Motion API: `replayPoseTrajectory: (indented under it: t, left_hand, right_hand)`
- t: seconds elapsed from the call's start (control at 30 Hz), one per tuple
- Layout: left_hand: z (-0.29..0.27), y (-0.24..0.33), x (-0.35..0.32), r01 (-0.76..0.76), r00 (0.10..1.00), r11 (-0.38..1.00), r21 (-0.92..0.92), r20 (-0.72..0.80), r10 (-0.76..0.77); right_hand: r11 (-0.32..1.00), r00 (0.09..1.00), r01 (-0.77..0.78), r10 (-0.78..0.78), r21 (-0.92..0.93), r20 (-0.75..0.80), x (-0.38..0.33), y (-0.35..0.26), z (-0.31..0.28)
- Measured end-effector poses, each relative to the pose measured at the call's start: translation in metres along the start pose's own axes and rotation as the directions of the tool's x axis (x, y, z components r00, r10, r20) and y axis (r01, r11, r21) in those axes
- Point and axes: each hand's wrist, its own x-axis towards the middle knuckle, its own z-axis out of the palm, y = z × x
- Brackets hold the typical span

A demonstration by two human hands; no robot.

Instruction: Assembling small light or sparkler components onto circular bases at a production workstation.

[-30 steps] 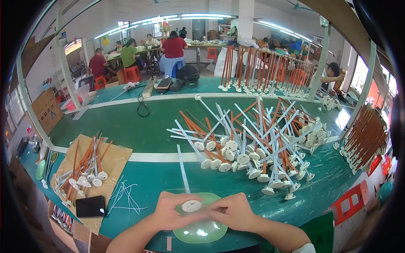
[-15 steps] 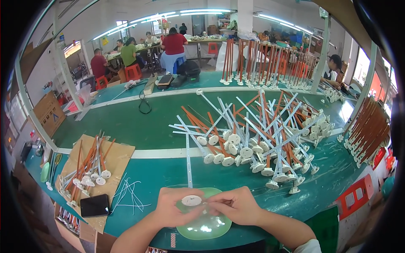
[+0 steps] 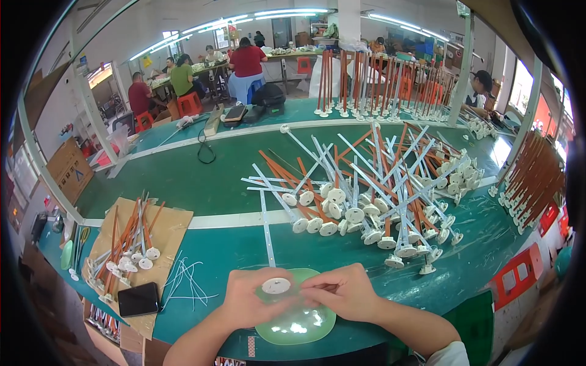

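My left hand is closed around a round white disc at the base of a long pale perforated strip, which points away from me. Beside the disc, the thumb and fingers of my right hand are pinched together; whatever lies between the fingertips is too small and blurred to name. Both hands are above a shiny light-green oval dish on the green table. Some thin white cords lie loose to the left of my hands.
A large heap of disc-ended strips, pale and brown, covers the right middle. At left, similar strips rest on cardboard, near a black phone. More strips stand upright in a back row. A metal rail crosses the table; several people work beyond.
The view has shifted slightly. My left hand keeps hold of the disc; my right fingertips have moved slightly and stay pinched beside it.
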Motion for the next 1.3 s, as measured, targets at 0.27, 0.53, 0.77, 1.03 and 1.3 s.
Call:
replayPoseTrajectory:
  t: [0.27, 0.53, 0.77, 1.03, 1.3]
  left_hand:
    - [-0.005, -0.004, -0.005, 0.042, 0.999, 0.995, -0.089, 0.025, -0.039]
    - [-0.004, 0.005, 0.0, 0.02, 0.996, 0.999, -0.033, 0.091, -0.017]
    - [-0.001, 0.002, -0.004, 0.015, 0.998, 0.992, -0.123, 0.061, -0.007]
    - [0.005, 0.003, -0.007, 0.041, 0.998, 0.955, -0.295, -0.043, -0.056]
    - [0.005, 0.001, -0.008, 0.072, 0.997, 0.939, -0.335, 0.029, -0.066]
  right_hand:
    - [0.998, 0.999, -0.026, 0.024, 0.054, 0.049, -0.001, -0.002, 0.002]
    - [0.992, 0.996, -0.085, 0.083, 0.095, 0.021, 0.0, 0.005, 0.0]
    - [0.953, 0.987, -0.159, 0.15, 0.258, 0.054, 0.001, 0.006, 0.001]
    - [0.399, 0.519, 0.592, -0.853, -0.7, -0.048, 0.004, 0.013, 0.018]
    - [0.464, 0.569, 0.566, -0.818, -0.681, -0.085, 0.005, 0.017, 0.013]
